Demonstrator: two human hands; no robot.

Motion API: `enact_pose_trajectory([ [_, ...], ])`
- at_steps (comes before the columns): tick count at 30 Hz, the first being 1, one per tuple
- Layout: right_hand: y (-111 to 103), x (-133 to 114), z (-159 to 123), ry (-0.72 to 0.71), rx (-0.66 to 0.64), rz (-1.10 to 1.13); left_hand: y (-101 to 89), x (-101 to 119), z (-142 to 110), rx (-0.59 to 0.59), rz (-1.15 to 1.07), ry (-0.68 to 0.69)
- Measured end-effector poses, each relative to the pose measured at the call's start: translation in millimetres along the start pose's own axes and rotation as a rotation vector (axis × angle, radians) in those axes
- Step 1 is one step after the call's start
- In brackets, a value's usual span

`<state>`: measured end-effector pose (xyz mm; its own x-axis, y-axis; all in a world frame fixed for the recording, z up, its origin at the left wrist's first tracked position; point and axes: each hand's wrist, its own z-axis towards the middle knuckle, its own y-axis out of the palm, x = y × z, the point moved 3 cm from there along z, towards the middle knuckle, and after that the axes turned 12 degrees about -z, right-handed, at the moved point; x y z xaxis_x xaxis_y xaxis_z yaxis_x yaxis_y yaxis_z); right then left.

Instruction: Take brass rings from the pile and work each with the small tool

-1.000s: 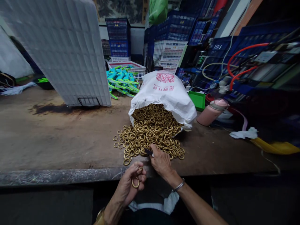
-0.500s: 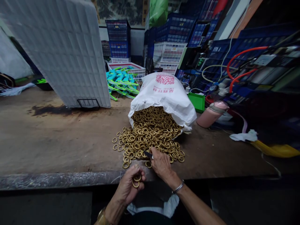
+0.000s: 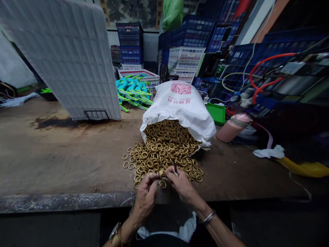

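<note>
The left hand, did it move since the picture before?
Yes, the left hand moved forward: its fingers were by the table's front edge; now they reach the gold rings.

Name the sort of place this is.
Probably a small workshop or packing room: gold-coloured rings spill from a white sack onto a stained workbench, with stacked plastic crates behind.

Left hand [image 3: 146, 195] beside loose ring [image 3: 162, 184]; right hand [image 3: 182, 183] holding dark tool [image 3: 175, 167], possibly blade; white sack [image 3: 177, 103] beyond.
</note>
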<state>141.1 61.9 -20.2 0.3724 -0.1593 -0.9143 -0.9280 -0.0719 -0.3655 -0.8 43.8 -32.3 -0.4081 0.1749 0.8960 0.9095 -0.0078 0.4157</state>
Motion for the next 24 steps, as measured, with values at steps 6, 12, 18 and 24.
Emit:
enact_pose_trajectory([
  [6,7,-5,-21,0.264,-0.364,0.505,4.5,13,4,-0.226,0.283,0.332],
  [12,9,-3,-26,0.387,-0.485,0.61,8.4,19,1,-0.42,0.402,0.423],
  [18,10,3,-22,0.385,-0.339,0.241,0.3,11,3,-0.361,0.577,0.48],
  [24,8,0,-18,0.078,-0.116,-0.074,2.0,10,2,-0.275,0.594,0.314],
])
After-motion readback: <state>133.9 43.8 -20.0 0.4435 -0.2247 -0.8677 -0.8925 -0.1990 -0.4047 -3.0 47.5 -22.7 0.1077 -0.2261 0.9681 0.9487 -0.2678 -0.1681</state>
